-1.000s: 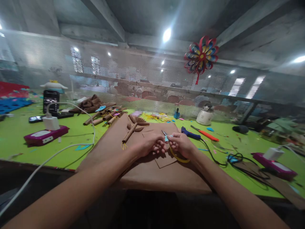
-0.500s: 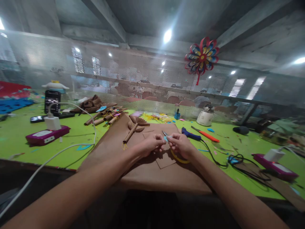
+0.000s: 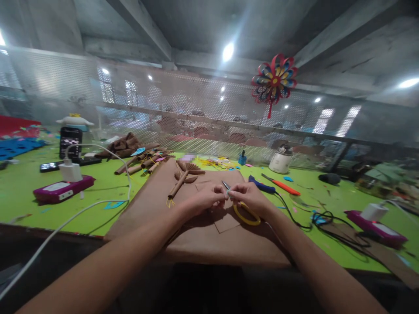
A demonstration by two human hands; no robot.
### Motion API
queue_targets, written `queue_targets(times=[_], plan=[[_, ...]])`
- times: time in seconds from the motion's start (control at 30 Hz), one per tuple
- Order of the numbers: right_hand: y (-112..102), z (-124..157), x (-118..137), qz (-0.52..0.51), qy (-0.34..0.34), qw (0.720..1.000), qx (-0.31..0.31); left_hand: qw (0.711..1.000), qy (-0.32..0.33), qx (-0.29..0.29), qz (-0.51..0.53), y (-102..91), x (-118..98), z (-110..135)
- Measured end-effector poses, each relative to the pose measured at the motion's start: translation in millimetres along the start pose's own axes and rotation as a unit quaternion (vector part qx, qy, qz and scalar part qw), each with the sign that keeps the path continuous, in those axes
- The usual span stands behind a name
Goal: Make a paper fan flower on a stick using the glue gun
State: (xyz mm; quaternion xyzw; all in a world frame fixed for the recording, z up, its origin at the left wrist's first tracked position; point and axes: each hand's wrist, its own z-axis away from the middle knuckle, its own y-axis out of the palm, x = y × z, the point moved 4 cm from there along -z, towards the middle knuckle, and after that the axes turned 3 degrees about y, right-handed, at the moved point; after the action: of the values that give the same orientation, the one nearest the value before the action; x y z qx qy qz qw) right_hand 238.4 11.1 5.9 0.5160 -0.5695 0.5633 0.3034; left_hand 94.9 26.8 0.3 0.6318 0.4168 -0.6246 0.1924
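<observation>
Both my hands meet over a brown paper sheet (image 3: 203, 237) at the table's near middle. My left hand (image 3: 204, 199) is closed in a pinch against something small that I cannot make out. My right hand (image 3: 249, 197) is closed on small scissors (image 3: 225, 185) with yellow handle loops (image 3: 246, 213) hanging below; the metal tip pokes up between the hands. A brown paper fan on a rolled stick (image 3: 181, 176) lies on the sheet just beyond my left hand.
The green table (image 3: 108, 185) holds rolled brown paper sticks (image 3: 144, 160), a purple box with a white charger (image 3: 60, 186) and cable at left, a phone (image 3: 70, 141), a blue glue gun (image 3: 262, 184), an orange cutter (image 3: 282, 185), black cable (image 3: 322, 218) and another purple box (image 3: 376, 224) at right. A paper pinwheel (image 3: 274, 80) hangs on the mesh fence.
The light blue scrap between my fingertips a second ago no longer shows. My hands have stayed together over the brown sheet, and the yellow loops show more fully below my right hand.
</observation>
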Motion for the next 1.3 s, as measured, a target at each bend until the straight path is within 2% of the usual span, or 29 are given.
queue_targets(times=[0.13, 0.3, 0.4, 0.67, 1.0, 1.13, 1.3], plan=[[-2, 0, 2, -0.030, 0.014, 0.999, -0.006, 0.999, -0.014, -0.032, 0.023, -4.9, 0, -1], [-3, -4, -5, -0.085, -0.014, 0.995, -0.052, 0.981, -0.031, -0.011, 0.191, -1.8, 3, -1], [0, -6, -8, -0.102, -0.029, 0.993, -0.052, 0.972, -0.037, -0.019, 0.231, -1.0, 6, -1], [4, -1, 6, -0.128, -0.052, 0.990, -0.040, 0.967, -0.010, -0.021, 0.252, -0.1, -1, 1], [3, 0, 0, -0.171, -0.061, 0.983, -0.011, 0.979, 0.025, 0.000, 0.204, -7.4, -1, -2], [4, 0, 3, -0.132, -0.090, 0.987, -0.019, 0.984, 0.018, 0.002, 0.180, -7.0, -2, -1], [0, 0, 6, -0.053, -0.100, 0.992, -0.053, 0.975, -0.020, -0.005, 0.222, -5.2, -5, 4]])
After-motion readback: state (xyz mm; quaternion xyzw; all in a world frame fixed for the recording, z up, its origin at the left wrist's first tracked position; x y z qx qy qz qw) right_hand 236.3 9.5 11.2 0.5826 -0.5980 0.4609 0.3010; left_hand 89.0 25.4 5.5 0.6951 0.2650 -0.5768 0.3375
